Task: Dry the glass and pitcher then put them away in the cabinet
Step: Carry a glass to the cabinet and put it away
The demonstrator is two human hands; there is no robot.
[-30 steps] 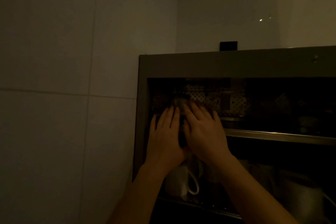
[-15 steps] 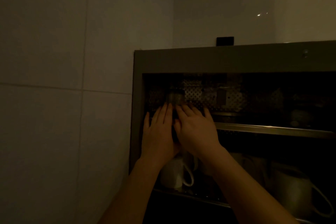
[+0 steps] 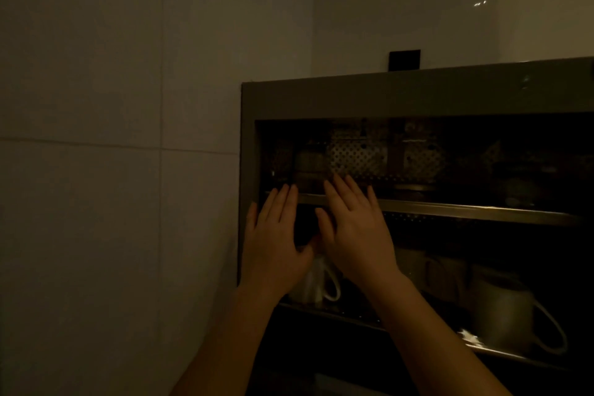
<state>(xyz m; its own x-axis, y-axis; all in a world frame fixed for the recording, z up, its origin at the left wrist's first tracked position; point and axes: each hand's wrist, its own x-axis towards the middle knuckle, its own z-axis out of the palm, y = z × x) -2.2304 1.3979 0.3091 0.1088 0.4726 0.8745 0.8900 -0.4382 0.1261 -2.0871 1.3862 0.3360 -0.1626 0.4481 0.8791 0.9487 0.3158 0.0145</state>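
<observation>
The scene is very dark. An open metal cabinet (image 3: 401, 96) hangs on the tiled wall. A glass object (image 3: 308, 170), dim and hard to make out, stands at the left end of the upper shelf (image 3: 466, 210). My left hand (image 3: 276, 241) and my right hand (image 3: 356, 231) are raised side by side just below and in front of it, fingers straight and slightly spread, holding nothing. Whether they touch the shelf edge I cannot tell. No pitcher is clearly identifiable.
On the lower shelf stand a white mug (image 3: 321, 286) behind my hands and a larger white mug (image 3: 511, 318) at the right. More dim dishes sit on the upper shelf at the right. A tiled wall (image 3: 112, 170) borders the cabinet's left side.
Both hands have drawn back and apart from the glass object on the upper shelf, which now stands free above my fingertips.
</observation>
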